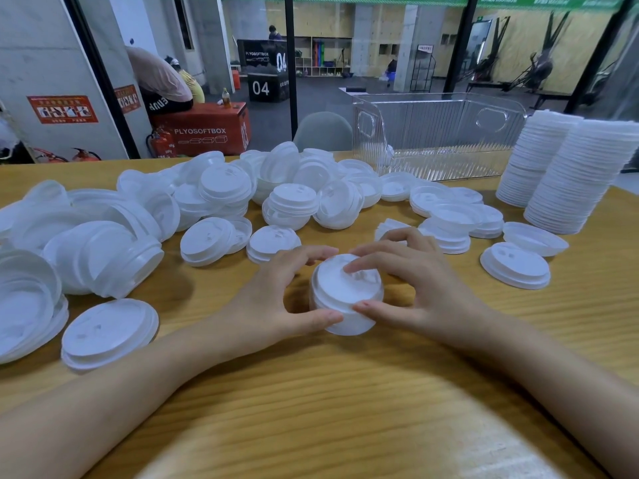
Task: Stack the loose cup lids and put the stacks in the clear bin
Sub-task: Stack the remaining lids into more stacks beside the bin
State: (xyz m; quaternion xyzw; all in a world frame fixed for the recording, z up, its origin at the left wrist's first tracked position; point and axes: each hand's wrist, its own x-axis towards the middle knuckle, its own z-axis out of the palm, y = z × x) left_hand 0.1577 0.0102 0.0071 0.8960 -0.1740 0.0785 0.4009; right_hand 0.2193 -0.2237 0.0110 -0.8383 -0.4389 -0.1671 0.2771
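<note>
A short stack of white cup lids stands on the wooden table in front of me. My left hand curls round its left side, thumb at the front. My right hand grips its right side, with one finger on the top lid. Many loose white lids lie scattered across the table's left and middle. The clear ribbed bin stands at the back right, and two tall lid stacks rise to the right of it.
Single lids lie close by: one at the front left and two at the right. A grey chair back shows behind the table. Beyond a glass wall is a gym with red and black boxes and people.
</note>
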